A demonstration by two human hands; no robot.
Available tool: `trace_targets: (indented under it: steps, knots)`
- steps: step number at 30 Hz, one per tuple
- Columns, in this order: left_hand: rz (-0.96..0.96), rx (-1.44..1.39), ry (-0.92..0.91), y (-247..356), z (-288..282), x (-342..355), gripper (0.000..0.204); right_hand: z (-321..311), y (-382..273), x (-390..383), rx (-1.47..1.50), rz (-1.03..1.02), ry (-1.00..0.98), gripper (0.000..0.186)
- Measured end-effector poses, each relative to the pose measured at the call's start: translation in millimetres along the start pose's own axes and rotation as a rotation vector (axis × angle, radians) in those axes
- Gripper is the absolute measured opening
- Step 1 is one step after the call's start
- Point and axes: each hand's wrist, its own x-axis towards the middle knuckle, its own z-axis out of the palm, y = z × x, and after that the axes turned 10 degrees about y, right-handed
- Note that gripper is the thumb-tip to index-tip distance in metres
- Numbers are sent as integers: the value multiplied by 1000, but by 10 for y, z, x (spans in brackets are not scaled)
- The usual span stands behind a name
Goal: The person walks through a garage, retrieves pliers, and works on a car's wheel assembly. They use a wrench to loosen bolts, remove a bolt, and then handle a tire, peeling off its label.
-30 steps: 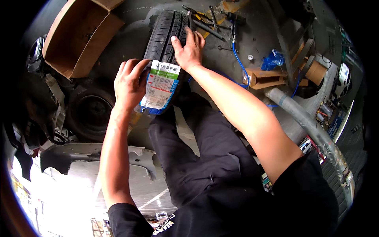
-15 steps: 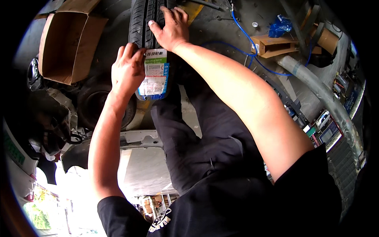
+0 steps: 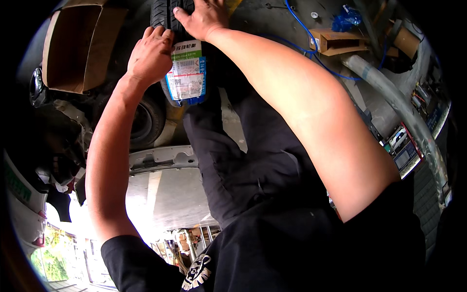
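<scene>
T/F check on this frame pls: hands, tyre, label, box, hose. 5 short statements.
1. Both hands are on the tyre. True: the left hand and right hand rest on its tread.
2. The paper label on the tread is plain red. False: it is white with a green top and blue edge.
3. The cardboard box lies to the person's left of the tyre and is open. True.
4. The right hand holds a wrench. False: it lies flat on the tread, no tool in it.
5. A blue hose runs over the floor on the person's right. True.
</scene>
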Motion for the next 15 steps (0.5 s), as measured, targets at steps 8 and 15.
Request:
trace_targets:
  steps: [8,15]
  knots:
    - [-64,-107,18,-17,12,-178,11,-177,-194,26,-8,-6,-139,63]
    - [-90,-37,68,17,-38,-279,21,158,-90,17,109,-153,5,62]
